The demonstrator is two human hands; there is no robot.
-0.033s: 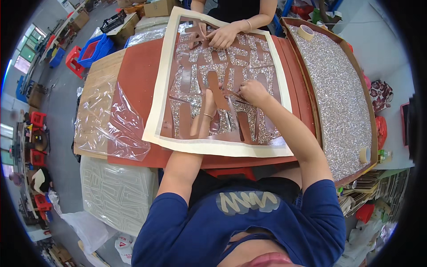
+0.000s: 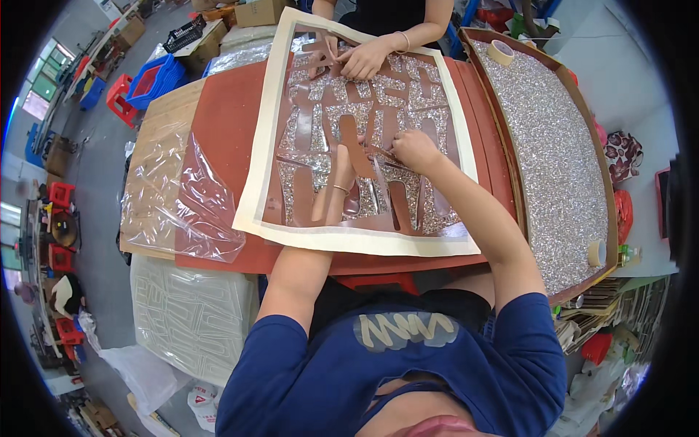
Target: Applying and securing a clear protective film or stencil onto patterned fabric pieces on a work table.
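Observation:
A large sheet with a cream border lies before me, with many brown cut-out shapes over silver glitter and clear areas. My left forearm passes beneath its near border and shows again within the frame. My left hand is closed around a long brown sole-shaped piece, its fingers partly hidden by it. To the right, my right hand is closed in a pinch at a brown part of the sheet; what is between its fingertips is hidden. Across from me, another person's hands work at the sheet's far side.
Underneath is a reddish-brown board, with clear film over its left end. On the right stands a tray of silver glitter, with a tape roll on it. A pale patterned stack sits at the lower left.

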